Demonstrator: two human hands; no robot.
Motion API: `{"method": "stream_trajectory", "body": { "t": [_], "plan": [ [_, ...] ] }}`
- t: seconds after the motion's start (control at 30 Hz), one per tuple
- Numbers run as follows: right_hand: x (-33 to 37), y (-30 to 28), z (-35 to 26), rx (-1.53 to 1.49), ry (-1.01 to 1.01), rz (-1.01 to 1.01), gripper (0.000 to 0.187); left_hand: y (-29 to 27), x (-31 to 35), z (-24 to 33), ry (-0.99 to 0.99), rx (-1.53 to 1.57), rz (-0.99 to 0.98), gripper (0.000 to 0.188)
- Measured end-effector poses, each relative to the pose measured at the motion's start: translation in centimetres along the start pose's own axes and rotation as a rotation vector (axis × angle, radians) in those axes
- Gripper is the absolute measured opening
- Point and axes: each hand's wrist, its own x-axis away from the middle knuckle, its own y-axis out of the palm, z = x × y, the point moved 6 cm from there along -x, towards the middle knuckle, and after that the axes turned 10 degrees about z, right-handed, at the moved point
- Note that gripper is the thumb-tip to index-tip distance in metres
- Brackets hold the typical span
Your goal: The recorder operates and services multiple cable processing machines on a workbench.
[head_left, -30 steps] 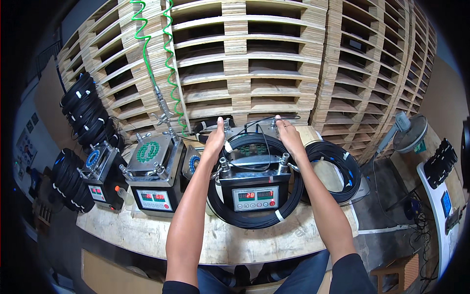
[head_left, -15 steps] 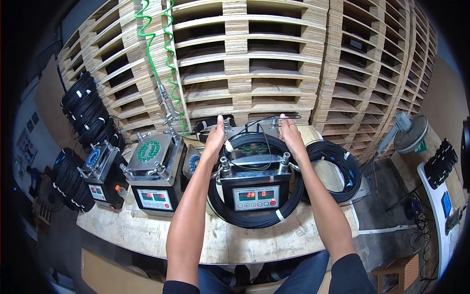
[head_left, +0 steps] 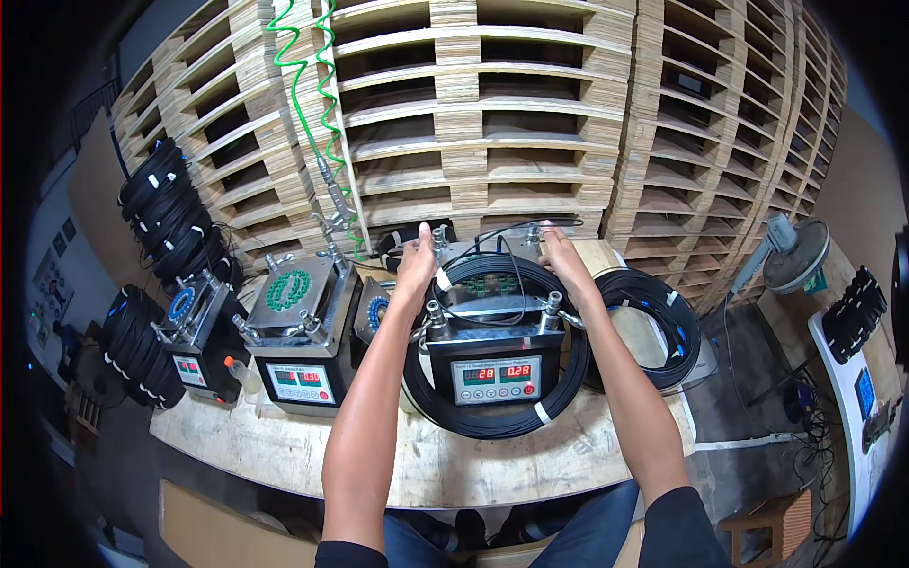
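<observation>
Before me stands a polishing machine, a dark box with a lit red-digit panel and metal corner clamps. A coil of black cable hangs around it, draped over its top plate, where green parts partly show beneath. My left hand is closed around the far left clamp post, thumb pointing up. At the far right corner my right hand is closed on the other clamp post. Both hands' fingers are partly hidden behind the posts. A thin cable end runs between the two hands.
Two similar machines stand to the left, beside a small orange-capped bottle. Another black cable coil lies right on the wooden bench. Stacked pallets rise behind, with a coiled green hose. A fan stands right.
The red digits on the front machine's panel and its left neighbour's have changed. The green hose has swung slightly right. Both hands stay at the far clamp posts.
</observation>
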Motion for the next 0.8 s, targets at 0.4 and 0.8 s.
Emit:
{"method": "stream_trajectory", "body": {
  "t": [0.4,0.8],
  "plan": [
    [0.2,-1.1,-0.9,0.227,-0.075,0.175,0.054,0.1,1.3,1.2,0.020,-0.059,-0.031,0.088],
    [0.2,-0.4,-0.3,-0.075,0.061,0.008,0.048,0.4,0.5,1.0,0.043,0.051,-0.071,0.085]
  ]
}}
